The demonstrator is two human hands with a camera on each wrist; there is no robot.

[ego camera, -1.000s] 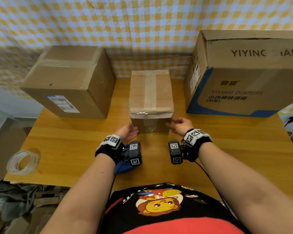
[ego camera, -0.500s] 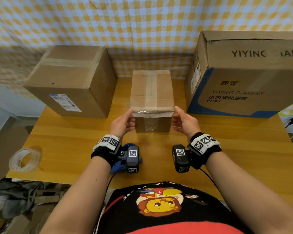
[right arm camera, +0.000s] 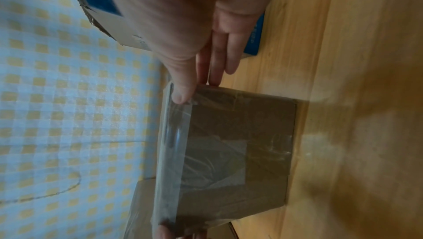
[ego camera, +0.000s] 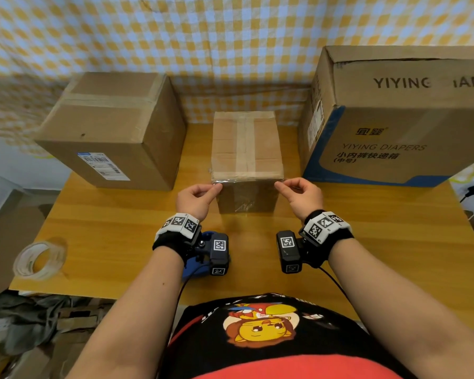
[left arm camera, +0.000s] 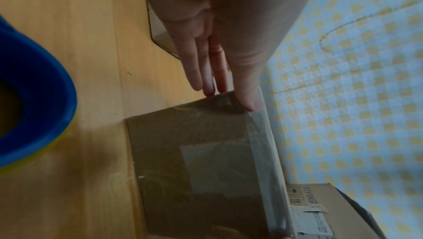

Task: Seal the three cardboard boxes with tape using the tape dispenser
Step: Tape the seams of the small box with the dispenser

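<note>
Small box (ego camera: 246, 149) sits mid-tabletop, toward the far edge, between two bigger boxes. Clear tape strip (ego camera: 247, 179) runs along its near top edge, folded partly over the front face.

Left hand (ego camera: 196, 198): thumb and fingers curled, grip pinching the left end of the tape strip at the box's near-left top corner. In the left wrist view the thumb (left arm camera: 248, 96) presses the tape at the corner, the other fingers lying against the box side.

Right hand (ego camera: 301, 196): same posture mirrored, grip pinching the right end of the strip at the near-right top corner. In the right wrist view the thumb (right arm camera: 182, 93) lies on the tape, with the fingers behind the corner.

Plain brown box (ego camera: 112, 129) stands at the far-left of the tabletop, with tape across its top and a shipping label on its front. Large printed box (ego camera: 394, 124) stands at the far-right corner, blue band along its base, just beside the small box.

Blue tape dispenser (ego camera: 193, 266) lies near the front edge, mostly hidden under the left wrist; its blue curve shows in the left wrist view. Loose tape roll (ego camera: 40, 259) rests at the near-left corner of the tabletop (ego camera: 367, 242), well apart from the boxes. Checked cloth (ego camera: 230, 45) hangs behind.
</note>
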